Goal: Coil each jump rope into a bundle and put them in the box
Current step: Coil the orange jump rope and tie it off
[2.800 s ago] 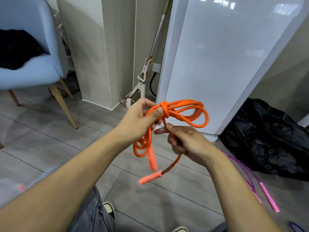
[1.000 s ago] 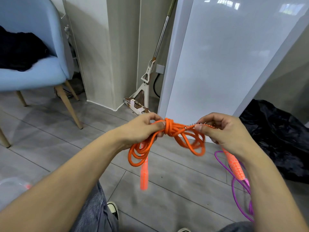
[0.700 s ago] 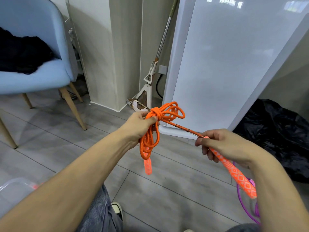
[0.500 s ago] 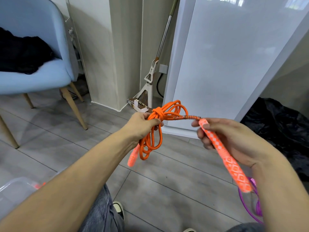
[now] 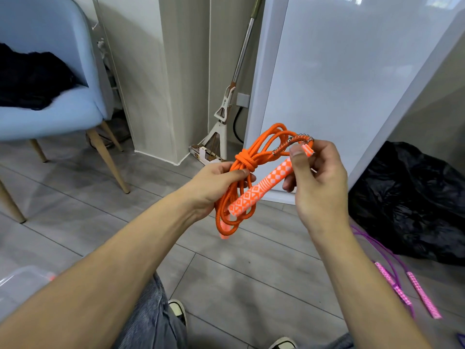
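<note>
Chair [image 5: 50, 114] left, bag [image 5: 412, 202] right, mop [image 5: 221, 122] between.

Orange jump rope [image 5: 241, 172] coiled, knotted mid-air (patterned handle [image 5: 261, 188] tilted across loops); purple rope [image 5: 392, 260] loose on floor, right.

Orange jump rope [image 5: 247, 162]: one
Purple jump rope [image 5: 392, 260]: one
Hands: two, left hand [image 5: 214, 187], right hand [image 5: 319, 190]
Blue chair [image 5: 50, 114]: one
Black bag [image 5: 412, 197]: one
Mop [image 5: 226, 107]: one
</note>
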Demonstrator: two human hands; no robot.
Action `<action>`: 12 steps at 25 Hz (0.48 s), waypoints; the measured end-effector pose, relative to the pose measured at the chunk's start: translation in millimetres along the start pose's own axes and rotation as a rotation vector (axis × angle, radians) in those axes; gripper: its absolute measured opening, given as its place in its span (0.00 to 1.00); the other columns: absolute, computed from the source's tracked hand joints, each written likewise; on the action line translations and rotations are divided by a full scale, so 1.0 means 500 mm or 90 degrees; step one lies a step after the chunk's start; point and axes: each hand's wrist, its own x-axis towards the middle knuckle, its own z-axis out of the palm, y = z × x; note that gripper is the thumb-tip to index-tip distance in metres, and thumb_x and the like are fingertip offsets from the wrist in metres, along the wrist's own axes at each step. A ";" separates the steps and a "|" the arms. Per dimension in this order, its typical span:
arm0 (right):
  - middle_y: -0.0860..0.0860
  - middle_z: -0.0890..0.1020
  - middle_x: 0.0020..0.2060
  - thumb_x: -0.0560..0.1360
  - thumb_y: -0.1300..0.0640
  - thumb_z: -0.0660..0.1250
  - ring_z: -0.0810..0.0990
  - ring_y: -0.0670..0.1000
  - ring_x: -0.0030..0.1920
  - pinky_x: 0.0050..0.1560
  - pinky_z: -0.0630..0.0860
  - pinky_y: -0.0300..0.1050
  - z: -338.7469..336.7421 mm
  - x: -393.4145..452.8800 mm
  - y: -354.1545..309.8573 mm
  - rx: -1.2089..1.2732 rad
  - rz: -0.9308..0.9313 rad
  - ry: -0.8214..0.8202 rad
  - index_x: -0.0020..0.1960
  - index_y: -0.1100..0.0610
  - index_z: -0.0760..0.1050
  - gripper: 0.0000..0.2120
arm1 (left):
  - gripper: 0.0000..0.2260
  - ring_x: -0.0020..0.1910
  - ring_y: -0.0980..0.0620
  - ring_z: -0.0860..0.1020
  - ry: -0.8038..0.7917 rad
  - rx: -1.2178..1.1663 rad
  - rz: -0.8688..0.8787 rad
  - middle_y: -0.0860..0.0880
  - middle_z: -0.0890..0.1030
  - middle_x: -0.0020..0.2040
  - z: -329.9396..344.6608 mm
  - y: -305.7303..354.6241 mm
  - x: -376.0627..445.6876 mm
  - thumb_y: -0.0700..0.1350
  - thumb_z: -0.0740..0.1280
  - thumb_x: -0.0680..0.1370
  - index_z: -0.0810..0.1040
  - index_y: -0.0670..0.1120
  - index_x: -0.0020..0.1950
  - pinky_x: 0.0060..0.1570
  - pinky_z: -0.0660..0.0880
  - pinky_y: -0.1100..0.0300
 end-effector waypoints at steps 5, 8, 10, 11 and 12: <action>0.58 0.76 0.37 0.82 0.52 0.65 0.76 0.63 0.34 0.32 0.75 0.54 0.004 -0.014 0.014 -0.117 -0.104 0.028 0.52 0.55 0.70 0.07 | 0.08 0.49 0.47 0.82 -0.022 0.061 0.045 0.42 0.85 0.50 -0.002 -0.001 -0.001 0.40 0.65 0.81 0.81 0.42 0.58 0.58 0.78 0.47; 0.51 0.74 0.35 0.82 0.52 0.64 0.74 0.57 0.32 0.33 0.73 0.55 0.011 -0.026 0.011 -0.166 -0.161 0.014 0.53 0.56 0.69 0.08 | 0.09 0.50 0.46 0.82 -0.010 0.111 0.074 0.42 0.84 0.50 0.000 0.006 -0.008 0.39 0.64 0.81 0.80 0.42 0.60 0.56 0.79 0.49; 0.44 0.73 0.34 0.82 0.52 0.64 0.72 0.50 0.31 0.31 0.72 0.48 0.013 -0.029 0.011 -0.184 -0.194 0.016 0.53 0.56 0.69 0.08 | 0.09 0.53 0.43 0.82 -0.003 0.141 0.085 0.43 0.84 0.51 0.000 0.008 -0.009 0.40 0.64 0.81 0.80 0.44 0.60 0.57 0.79 0.49; 0.43 0.72 0.34 0.82 0.52 0.64 0.71 0.49 0.31 0.31 0.71 0.44 0.015 -0.030 0.011 -0.186 -0.208 0.022 0.52 0.56 0.69 0.08 | 0.09 0.55 0.43 0.82 -0.002 0.154 0.088 0.44 0.85 0.51 -0.001 0.009 -0.010 0.41 0.64 0.81 0.80 0.44 0.60 0.58 0.78 0.48; 0.42 0.72 0.34 0.82 0.52 0.64 0.70 0.48 0.31 0.31 0.70 0.43 0.016 -0.031 0.011 -0.189 -0.221 0.029 0.52 0.55 0.68 0.07 | 0.09 0.55 0.44 0.82 -0.002 0.159 0.090 0.45 0.85 0.51 -0.001 0.010 -0.010 0.42 0.64 0.82 0.80 0.44 0.60 0.60 0.78 0.48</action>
